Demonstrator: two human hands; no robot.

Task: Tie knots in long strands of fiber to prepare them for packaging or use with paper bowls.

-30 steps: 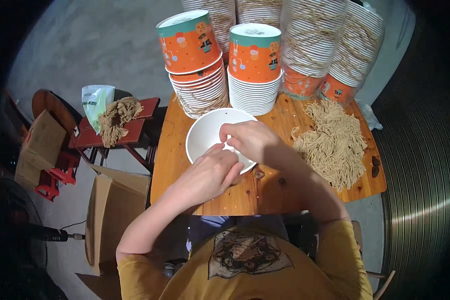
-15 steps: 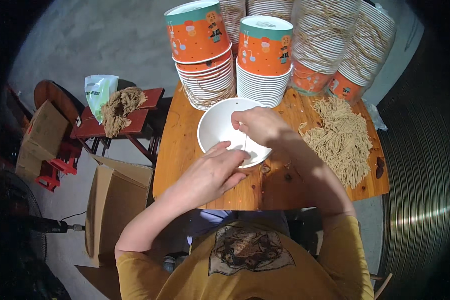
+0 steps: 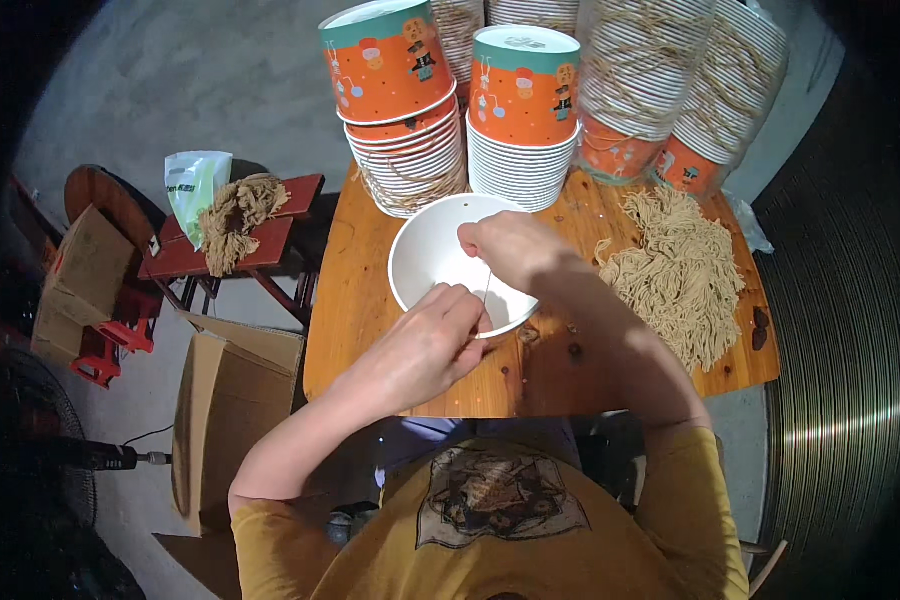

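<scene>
A paper bucket with a white inside stands mouth up in front of me, with a small hole near its far rim. A thin cord runs taut between my two hands, over the inside of the bucket. At the near rim, the fingers of my left hand are curled in and pinched on the cord's lower end. My right hand reaches over the right rim, its fingers closed on the upper end. Fingers hide both cord ends.
Behind the bucket rise stacks of orange and green paper buckets, several with cords attached. A heap of tan cords lies at the right on the wooden table. More cords lie on a red bench, above an open cardboard box.
My left hand's fingers have curled inward from a more stretched position and closed at the near rim. The right hand has barely moved. The view has shifted slightly.
</scene>
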